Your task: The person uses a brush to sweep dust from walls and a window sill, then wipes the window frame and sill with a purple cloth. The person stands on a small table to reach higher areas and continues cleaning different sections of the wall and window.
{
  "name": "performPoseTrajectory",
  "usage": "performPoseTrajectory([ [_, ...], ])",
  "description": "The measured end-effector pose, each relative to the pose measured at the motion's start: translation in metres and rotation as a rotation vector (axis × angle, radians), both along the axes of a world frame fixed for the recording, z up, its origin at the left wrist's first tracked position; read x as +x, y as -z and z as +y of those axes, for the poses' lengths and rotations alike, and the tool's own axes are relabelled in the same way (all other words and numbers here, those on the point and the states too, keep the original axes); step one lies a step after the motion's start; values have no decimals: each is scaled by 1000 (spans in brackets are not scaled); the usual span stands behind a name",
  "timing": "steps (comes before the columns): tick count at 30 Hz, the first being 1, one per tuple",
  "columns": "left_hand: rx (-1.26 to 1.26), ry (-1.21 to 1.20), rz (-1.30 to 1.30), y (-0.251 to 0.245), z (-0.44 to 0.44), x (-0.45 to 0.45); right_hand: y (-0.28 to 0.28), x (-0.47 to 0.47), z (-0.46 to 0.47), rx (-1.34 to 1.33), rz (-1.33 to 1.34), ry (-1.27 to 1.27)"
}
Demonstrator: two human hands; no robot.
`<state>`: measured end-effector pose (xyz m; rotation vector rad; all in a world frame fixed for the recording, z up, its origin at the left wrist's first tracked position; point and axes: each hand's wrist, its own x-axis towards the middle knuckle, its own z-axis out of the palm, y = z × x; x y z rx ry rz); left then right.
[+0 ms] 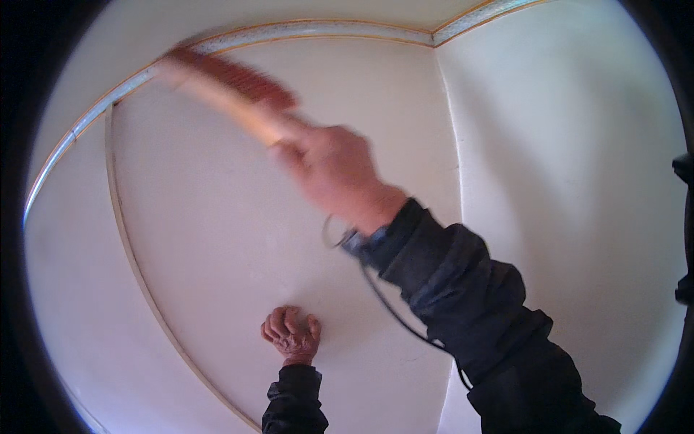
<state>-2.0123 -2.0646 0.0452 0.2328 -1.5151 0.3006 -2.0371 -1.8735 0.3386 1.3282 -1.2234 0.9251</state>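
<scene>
My right hand (336, 165) grips the handle of a wooden brush (233, 100) with reddish-brown bristles. Motion blurs both hand and brush. The brush's far end overlaps the pale strip (325, 30) with orange-brown edges, at the top of the wall; whether it touches cannot be told. Lower down, my left hand (293, 332), fingers curled and holding nothing visible, is against or close to the pale wall panel (217, 233). Dark sleeves cover both arms, and a thin cable (401, 320) hangs from the right cuff.
A narrow vertical trim strip (127, 238) runs down the wall on the left. To the right, the wall meets another pale wall (542, 217) at a corner, with soft shadows on it. Dark objects (684, 168) show at the right rim.
</scene>
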Motion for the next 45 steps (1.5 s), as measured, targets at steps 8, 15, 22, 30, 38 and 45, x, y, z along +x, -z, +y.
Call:
performPoseTrajectory([
  [8, 243, 77, -149, 24, -25, -8, 96, 63, -86, 434, -25, -137],
  [15, 64, 11, -23, 12, 3, -7, 57, 28, -37, 214, -59, -230],
  [22, 233, 366, 106, 6, 15, -8, 78, 51, -109, 49, -111, -236],
  [30, -44, 41, 71, 2, 12, -12, 257, 83, -46, 897, -317, -428],
  [38, 368, 786, 70, -3, 39, 3, 167, 63, 31, 463, -306, -486],
  [45, 367, 389, -371, 82, 98, 75, 187, 58, -23, 209, -144, 98],
])
